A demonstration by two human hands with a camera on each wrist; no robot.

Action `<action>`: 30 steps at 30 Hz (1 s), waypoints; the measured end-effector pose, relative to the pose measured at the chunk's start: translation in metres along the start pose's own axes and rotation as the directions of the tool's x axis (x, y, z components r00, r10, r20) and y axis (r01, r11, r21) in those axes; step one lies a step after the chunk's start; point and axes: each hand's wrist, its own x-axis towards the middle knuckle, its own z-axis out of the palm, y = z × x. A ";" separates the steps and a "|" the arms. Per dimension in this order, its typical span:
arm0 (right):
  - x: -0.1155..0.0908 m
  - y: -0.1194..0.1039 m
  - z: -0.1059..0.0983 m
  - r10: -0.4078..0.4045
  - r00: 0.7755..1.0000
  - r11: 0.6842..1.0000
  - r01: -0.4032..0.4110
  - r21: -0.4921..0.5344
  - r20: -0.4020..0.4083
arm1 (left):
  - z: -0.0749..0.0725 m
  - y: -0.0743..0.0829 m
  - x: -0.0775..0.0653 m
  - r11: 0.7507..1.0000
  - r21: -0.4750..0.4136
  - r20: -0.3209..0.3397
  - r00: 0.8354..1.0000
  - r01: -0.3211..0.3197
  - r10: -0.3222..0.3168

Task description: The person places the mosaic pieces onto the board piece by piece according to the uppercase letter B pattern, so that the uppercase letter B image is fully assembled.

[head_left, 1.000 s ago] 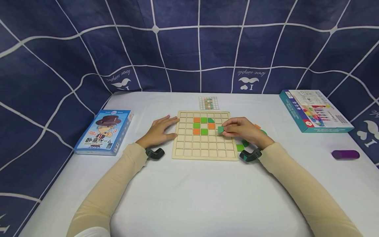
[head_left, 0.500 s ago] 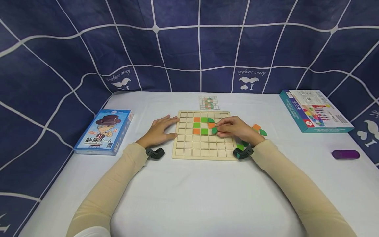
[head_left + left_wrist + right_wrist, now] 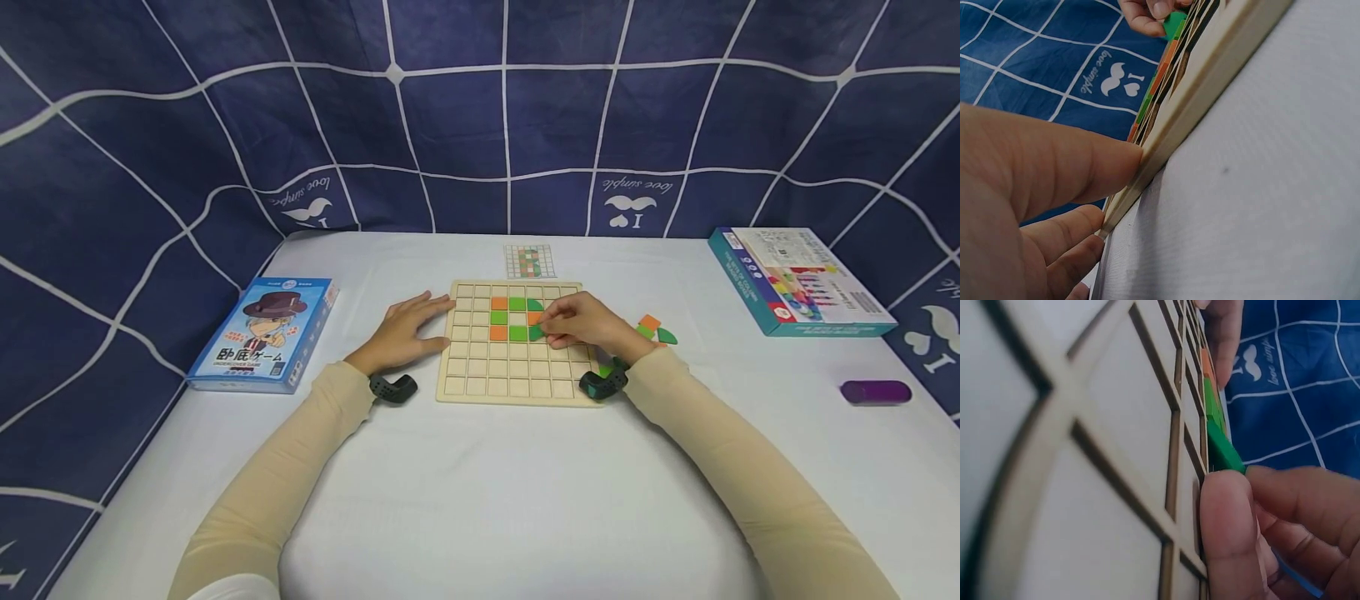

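Note:
A wooden grid board (image 3: 517, 367) lies on the white table, with orange and light green square tiles and a dark green quarter-circle tile (image 3: 534, 305) set in its cells. My right hand (image 3: 583, 323) pinches another dark green tile (image 3: 1225, 450) with a curved edge between thumb and fingers. That tile stands tilted in the right wrist view, one end at a cell beside a light green tile (image 3: 517, 333). Against the board's left edge rests my left hand (image 3: 400, 335), fingers spread and straight. Its thumb (image 3: 1104, 164) touches the wooden side in the left wrist view.
Loose orange and green tiles (image 3: 667, 336) lie right of the board, some partly behind the right wrist. A small pattern card (image 3: 529, 261) is beyond the board. A blue game box (image 3: 262, 333) stands left; a teal-edged box (image 3: 802, 283) and purple cylinder (image 3: 876, 392) lie right.
My right hand has moved left over the board, carrying the dark green tile to the cell beside the light green one. The tile has turned in the fingers. My left hand has stayed put.

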 end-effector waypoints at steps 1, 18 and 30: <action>0.000 -0.001 0.001 0.001 1.000 1.000 -0.001 -0.015 -0.003 | 0.000 0.000 0.000 1.000 -0.002 0.000 1.000 0.000 0.000; 0.002 -0.001 0.002 0.000 1.000 0.996 -0.001 -0.091 -0.016 | 0.000 0.002 0.000 1.000 -0.010 0.002 1.000 -0.001 0.001; -0.011 0.004 -0.013 -0.094 0.990 0.995 0.092 0.030 0.103 | 0.000 0.002 0.000 1.000 -0.005 -0.001 1.000 0.001 -0.001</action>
